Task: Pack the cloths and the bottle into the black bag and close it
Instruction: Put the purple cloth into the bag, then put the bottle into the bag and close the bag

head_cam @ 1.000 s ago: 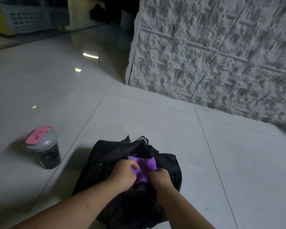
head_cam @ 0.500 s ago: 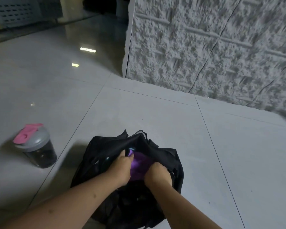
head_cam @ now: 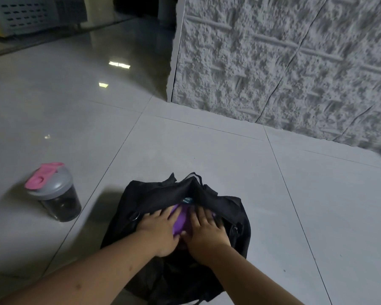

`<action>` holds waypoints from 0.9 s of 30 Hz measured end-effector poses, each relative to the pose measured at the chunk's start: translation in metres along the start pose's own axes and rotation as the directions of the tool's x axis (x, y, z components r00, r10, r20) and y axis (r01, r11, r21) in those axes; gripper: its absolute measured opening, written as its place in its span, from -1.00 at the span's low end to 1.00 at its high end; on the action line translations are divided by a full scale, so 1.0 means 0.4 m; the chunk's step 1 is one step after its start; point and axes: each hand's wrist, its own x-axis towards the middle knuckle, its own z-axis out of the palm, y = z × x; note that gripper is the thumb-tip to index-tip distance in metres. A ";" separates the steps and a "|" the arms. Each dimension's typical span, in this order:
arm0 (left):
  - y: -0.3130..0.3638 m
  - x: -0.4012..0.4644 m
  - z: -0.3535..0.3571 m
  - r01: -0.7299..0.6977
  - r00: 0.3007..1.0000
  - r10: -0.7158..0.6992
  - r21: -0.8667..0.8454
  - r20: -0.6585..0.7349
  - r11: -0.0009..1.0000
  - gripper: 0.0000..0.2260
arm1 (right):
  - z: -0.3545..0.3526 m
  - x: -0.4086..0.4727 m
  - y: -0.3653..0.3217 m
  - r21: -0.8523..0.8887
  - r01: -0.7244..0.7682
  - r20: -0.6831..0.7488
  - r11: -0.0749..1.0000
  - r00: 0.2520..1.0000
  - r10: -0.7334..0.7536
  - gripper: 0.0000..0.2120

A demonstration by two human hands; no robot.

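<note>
Your black bag (head_cam: pixel 180 219) sits on the tiled floor (head_cam: pixel 207 150) right in front of you, its mouth open toward the top. Both your hands are in that opening, side by side and nearly touching at the thumbs. Your left hand (head_cam: pixel 161 230) lies palm down with its fingers (head_cam: pixel 163 213) spread flat over the purple cloth (head_cam: pixel 182 219), pressing on it rather than gripping it. Your right hand (head_cam: pixel 205 232) does the same on the other side of the cloth, fingers splayed and flat, closed around nothing. The purple cloth is inside the bag, showing only as a strip between your two hands; a small bit of teal fabric (head_cam: pixel 187 200) peeks out just beyond it, under the bag's upper edge. The bottle (head_cam: pixel 55 192) stands upright on the floor well off to your left, apart from the bag, dark-bodied with a grey lid and a pink flip cap. A rough white wall (head_cam: pixel 284 62) rises beyond the bag
</note>
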 end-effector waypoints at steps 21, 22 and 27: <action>-0.041 -0.183 -0.068 -0.053 0.984 0.078 0.159 -0.158 0.986 -0.46 | -0.015 -0.116 -0.046 -0.111 -0.032 0.105 0.993 0.993 0.044 -0.45; -0.052 -0.187 -0.066 -0.041 0.983 0.068 0.155 -0.173 0.987 -0.46 | -0.016 -0.121 -0.045 -0.117 -0.029 0.128 0.993 0.991 0.044 -0.46; -0.082 -0.211 -0.072 0.005 0.977 -0.002 0.016 -0.214 1.000 -0.57 | -0.027 -0.138 -0.016 -0.124 -0.083 0.199 0.989 0.974 0.106 -0.46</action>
